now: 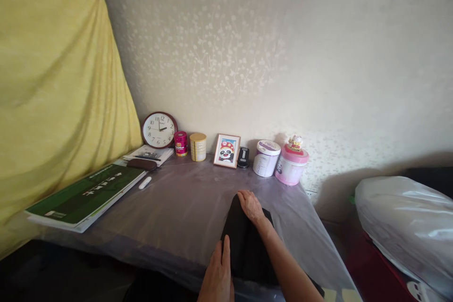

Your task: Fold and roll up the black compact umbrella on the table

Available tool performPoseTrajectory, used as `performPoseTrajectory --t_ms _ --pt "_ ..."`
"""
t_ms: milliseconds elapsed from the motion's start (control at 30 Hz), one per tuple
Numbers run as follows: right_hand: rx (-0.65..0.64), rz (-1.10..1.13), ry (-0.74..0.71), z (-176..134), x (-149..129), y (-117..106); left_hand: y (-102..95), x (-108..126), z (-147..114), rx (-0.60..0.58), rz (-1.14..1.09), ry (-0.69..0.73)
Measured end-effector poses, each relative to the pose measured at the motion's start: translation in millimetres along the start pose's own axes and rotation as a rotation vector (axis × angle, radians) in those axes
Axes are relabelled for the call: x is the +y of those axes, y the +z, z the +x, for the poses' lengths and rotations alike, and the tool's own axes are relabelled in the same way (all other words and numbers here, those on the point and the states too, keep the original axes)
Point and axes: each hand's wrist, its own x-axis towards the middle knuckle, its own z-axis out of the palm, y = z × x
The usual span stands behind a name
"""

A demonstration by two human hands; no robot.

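Observation:
A flat black piece (244, 250), seemingly folded cloth, lies on the near right part of the table; its exact kind cannot be made out. My left hand (217, 271) is at its lower left edge, which runs between the thumb and the straight fingers. Across the far end rests my right hand (250, 205), palm down, its fingers lying flat over the black surface. My right forearm crosses above the right side of the piece and hides part of it.
Along the wall stand a clock (159, 130), pink tin (180, 144), yellow tin (198, 147), framed panda picture (227, 151), black stapler-like object (243, 157) and two tubs (266, 160). Left lie a green book (88, 191), brown case (141, 164) and white object (145, 182).

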Motion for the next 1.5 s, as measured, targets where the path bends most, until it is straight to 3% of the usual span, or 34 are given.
performPoseTrajectory --t_ms 167,300,467,633,1000,1233,1500 --pt "0.097 -0.082 0.246 -33 38 -30 -3.0 -3 -3 -0.037 -0.049 0.058" --pt "0.058 -0.150 0.274 -78 62 -40 -3.2 -3 -4 -0.040 -0.090 0.090" --pt "0.079 0.144 0.417 -105 57 -36 -10.7 5 -5 -0.042 -0.104 0.063" --pt "0.129 0.289 0.468 -103 41 -37 -18.3 11 -6 -0.069 -0.058 0.041" --pt "0.145 0.437 0.273 -71 0 -37 -16.1 12 -4 -0.074 -0.024 0.019" --pt "0.113 0.325 0.296 -44 -22 -13 -2.8 1 -3 -0.050 -0.041 0.047" --pt "-0.020 0.293 0.296 -34 -35 6 -10.8 6 1 -0.052 -0.014 0.041"
